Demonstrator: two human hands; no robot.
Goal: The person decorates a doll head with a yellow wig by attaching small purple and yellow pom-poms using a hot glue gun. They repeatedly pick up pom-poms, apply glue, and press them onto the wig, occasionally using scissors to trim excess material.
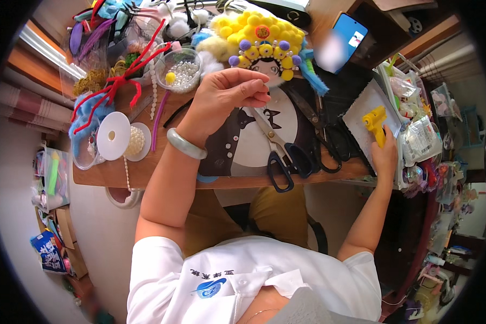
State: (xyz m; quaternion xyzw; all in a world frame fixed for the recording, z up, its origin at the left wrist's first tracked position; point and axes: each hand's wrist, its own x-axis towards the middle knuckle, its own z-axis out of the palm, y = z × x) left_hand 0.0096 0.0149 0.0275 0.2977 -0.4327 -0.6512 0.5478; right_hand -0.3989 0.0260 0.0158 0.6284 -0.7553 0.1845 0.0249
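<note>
My left hand [239,91] is raised over the middle of the table, thumb and fingertips pinched together. Whether something small sits between them is hidden. Just beyond the fingertips is a doll-like face [266,69] under a headdress of yellow pompoms [263,28], with purple balls and pearl beads. At the right, my right hand [384,152] grips the handle of a yellow hot-glue gun [374,121] above a pale board [358,107]. Scissors with dark blue handles [281,156] lie partly open on a dark mat with a cat picture [251,158], handles past the table edge.
Left of centre stand a clear bowl of pearl beads [182,73], a white spool of strung pearls [114,137] and red chenille stems [117,83]. Dark-handled shears [318,121] lie right of the scissors. A phone [346,42] stands behind; packed bins [421,139] line the right.
</note>
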